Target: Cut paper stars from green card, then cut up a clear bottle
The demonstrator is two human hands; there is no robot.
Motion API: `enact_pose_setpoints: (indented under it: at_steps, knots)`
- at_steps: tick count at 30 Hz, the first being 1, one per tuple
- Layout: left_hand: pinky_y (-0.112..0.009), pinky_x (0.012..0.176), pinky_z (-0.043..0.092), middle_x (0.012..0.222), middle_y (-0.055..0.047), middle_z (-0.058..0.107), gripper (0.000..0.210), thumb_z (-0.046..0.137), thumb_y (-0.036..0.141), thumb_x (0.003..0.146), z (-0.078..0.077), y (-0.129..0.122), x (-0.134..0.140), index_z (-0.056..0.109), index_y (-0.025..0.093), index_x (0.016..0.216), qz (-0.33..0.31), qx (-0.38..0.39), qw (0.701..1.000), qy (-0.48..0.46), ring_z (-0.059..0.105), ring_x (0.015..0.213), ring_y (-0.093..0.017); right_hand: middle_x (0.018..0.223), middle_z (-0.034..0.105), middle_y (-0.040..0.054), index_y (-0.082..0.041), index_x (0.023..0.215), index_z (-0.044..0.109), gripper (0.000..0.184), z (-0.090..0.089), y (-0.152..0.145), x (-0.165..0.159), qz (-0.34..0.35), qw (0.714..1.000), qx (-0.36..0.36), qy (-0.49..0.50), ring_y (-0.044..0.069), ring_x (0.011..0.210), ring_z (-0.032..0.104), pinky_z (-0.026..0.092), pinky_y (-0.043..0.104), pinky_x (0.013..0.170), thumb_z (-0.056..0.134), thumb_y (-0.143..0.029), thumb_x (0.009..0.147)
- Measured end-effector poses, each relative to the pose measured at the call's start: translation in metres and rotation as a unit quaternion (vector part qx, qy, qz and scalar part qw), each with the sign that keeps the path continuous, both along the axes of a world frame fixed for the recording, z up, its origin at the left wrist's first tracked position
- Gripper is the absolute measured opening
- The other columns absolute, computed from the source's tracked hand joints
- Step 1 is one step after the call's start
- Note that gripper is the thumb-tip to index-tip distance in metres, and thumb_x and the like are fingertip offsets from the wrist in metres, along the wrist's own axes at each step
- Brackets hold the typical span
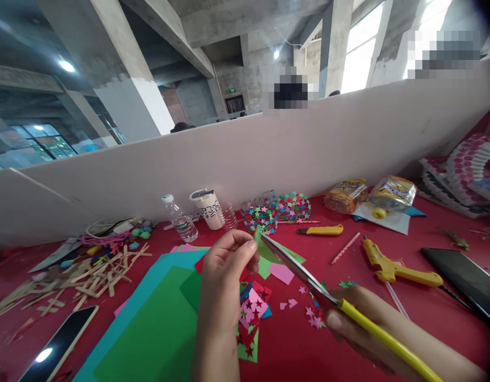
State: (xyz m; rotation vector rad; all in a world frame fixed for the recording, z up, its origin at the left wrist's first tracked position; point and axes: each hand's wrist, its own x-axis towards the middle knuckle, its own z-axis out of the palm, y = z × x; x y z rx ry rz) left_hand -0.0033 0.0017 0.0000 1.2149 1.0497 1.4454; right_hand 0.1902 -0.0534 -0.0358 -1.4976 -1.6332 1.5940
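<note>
My left hand [228,265] is closed in a pinch on a small piece of light green paper [258,234]. In my right hand [370,315] are yellow-handled scissors [342,305], their blades pointing up and left with the tips beside the green piece. Whether the blades touch it I cannot tell. Below lies a pile of pink, red and blue paper scraps with star cut-outs [253,307]. Small pink stars [315,318] are scattered to its right. A pink scrap [282,273] and a light green sheet [264,267] lie behind the blades.
Green paper [149,329] and phone [61,345] lie left, near wooden sticks [109,276]. Along the white partition [229,164] stand a water bottle [181,220], paper cup [208,209] and star-covered bottle [274,212]. Rightward are a yellow cutter [324,230], glue gun [400,270] and black tablet [463,281].
</note>
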Motion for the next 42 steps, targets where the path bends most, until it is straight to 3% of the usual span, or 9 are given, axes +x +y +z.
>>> enact_pose_setpoints:
  at_steps: [16,23,31,36,39,42]
  knots:
    - [-0.017,0.049,0.041,0.057,0.003,0.06,0.007,0.067,0.022,0.074,-0.002,0.002,0.002,0.062,0.017,0.071,0.012,0.007,0.999,-0.044,0.052,0.051,-0.006,0.057,0.035,-0.0066,-0.023,0.063,0.03,0.07,0.002,-0.001,-0.004,0.003,1.0,0.017,0.009,0.005,0.04,0.03,0.026,0.02,0.037,0.037,-0.092,0.062]
    - [-0.016,0.049,0.038,0.054,0.004,0.056,0.009,0.064,0.022,0.076,0.0,0.001,-0.007,0.062,0.017,0.069,-0.018,0.012,1.0,0.013,0.048,0.049,-0.005,0.058,0.041,-0.0023,-0.02,0.058,0.047,0.06,-0.012,0.001,0.005,0.038,0.986,0.16,-0.01,0.012,0.054,0.038,0.033,0.022,0.046,0.047,-0.078,0.075]
    - [-0.015,0.051,0.04,0.055,0.005,0.054,0.009,0.064,0.023,0.076,0.0,0.002,-0.008,0.061,0.018,0.068,-0.039,-0.004,0.999,0.032,0.048,0.049,-0.005,0.057,0.047,0.0,-0.02,0.061,0.055,0.058,-0.014,0.001,0.009,0.041,0.979,0.198,-0.026,0.016,0.058,0.046,0.038,0.021,0.048,0.046,-0.075,0.078]
    - [-0.015,0.051,0.041,0.055,0.005,0.055,0.011,0.064,0.025,0.077,0.0,0.002,-0.01,0.062,0.019,0.068,-0.036,0.0,0.997,0.062,0.049,0.05,-0.005,0.059,0.044,-0.0015,-0.019,0.059,0.053,0.06,-0.012,0.002,0.009,0.036,0.98,0.193,-0.038,0.013,0.055,0.04,0.036,0.02,0.047,0.046,-0.076,0.076]
    - [-0.015,0.051,0.041,0.054,0.005,0.055,0.012,0.065,0.027,0.077,0.0,0.002,-0.012,0.062,0.019,0.069,-0.03,-0.002,0.996,0.084,0.05,0.05,-0.005,0.057,0.036,-0.0042,-0.02,0.056,0.047,0.063,-0.012,0.002,0.007,0.011,0.984,0.172,-0.041,0.01,0.05,0.031,0.031,0.021,0.044,0.043,-0.08,0.075]
    - [-0.016,0.05,0.042,0.054,0.005,0.055,0.012,0.065,0.029,0.076,-0.001,0.001,-0.015,0.061,0.019,0.069,-0.03,-0.004,0.995,0.094,0.05,0.05,-0.006,0.058,0.029,-0.0052,-0.02,0.054,0.04,0.066,-0.017,0.005,0.008,0.028,0.987,0.153,-0.049,0.01,0.051,0.026,0.027,0.022,0.045,0.039,-0.083,0.074]
